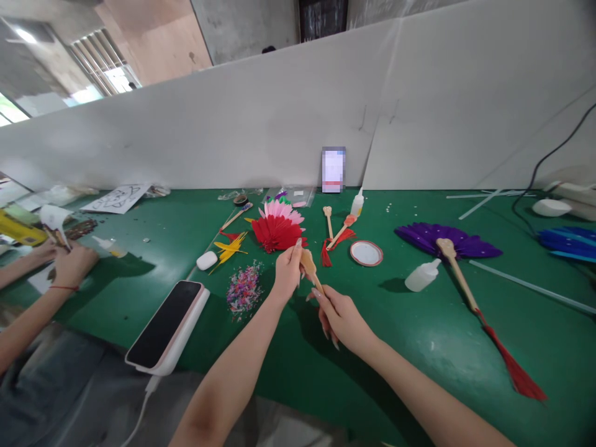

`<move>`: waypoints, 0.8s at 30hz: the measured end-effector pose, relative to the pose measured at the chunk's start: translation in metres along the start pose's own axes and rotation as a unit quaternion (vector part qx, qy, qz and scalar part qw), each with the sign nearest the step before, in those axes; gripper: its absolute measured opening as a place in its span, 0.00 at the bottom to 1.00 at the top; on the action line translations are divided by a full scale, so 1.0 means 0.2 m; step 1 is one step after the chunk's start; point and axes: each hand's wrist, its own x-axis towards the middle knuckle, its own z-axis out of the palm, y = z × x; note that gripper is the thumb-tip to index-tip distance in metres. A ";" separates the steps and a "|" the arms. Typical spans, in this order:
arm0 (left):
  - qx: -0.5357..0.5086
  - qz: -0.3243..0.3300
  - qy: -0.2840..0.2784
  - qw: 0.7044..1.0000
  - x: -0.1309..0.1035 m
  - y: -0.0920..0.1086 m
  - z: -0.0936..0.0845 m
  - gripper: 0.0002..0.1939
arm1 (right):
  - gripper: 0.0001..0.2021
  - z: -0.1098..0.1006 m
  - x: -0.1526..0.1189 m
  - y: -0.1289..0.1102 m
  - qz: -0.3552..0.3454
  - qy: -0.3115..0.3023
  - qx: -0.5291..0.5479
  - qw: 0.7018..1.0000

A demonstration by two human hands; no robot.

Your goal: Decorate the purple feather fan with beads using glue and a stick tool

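Observation:
Between my two hands is a pale wooden fan handle [308, 263], held tilted above the green table. Its broad end is pinched by the fingers of my left hand [287, 271], and my right hand [345, 315] grips the thin stick lower down. Just behind my left fingers lie red feathers [275, 233] spread like a fan, with pink feathers [282, 212] beyond them. Whether the handle touches the red feathers I cannot tell. Yellow feathers [229, 247] and a pile of colourful sequin-like bits [244, 288] lie to the left of my left hand.
Beyond my hands are wooden handles with red tassels [329, 226], a round lid [366, 253] and a glue bottle [357, 203]. Another bottle [422, 275] and a purple feather fan [447, 241] lie right. A phone [166, 324] rests front left; a co-worker's hands [69, 264] are far left.

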 end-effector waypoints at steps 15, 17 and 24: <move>0.029 0.036 -0.035 0.998 0.02 0.03 -0.05 0.23 | 0.16 -0.03 0.02 0.03 -0.017 0.016 0.012 1.000; 0.106 0.081 -0.022 0.991 0.02 0.03 -0.07 0.19 | 0.16 -0.03 0.02 0.03 -0.017 0.019 0.018 1.000; 0.323 0.240 -0.055 0.914 0.04 0.03 -0.11 0.13 | 0.16 -0.06 0.03 0.02 -0.029 0.017 -0.013 0.999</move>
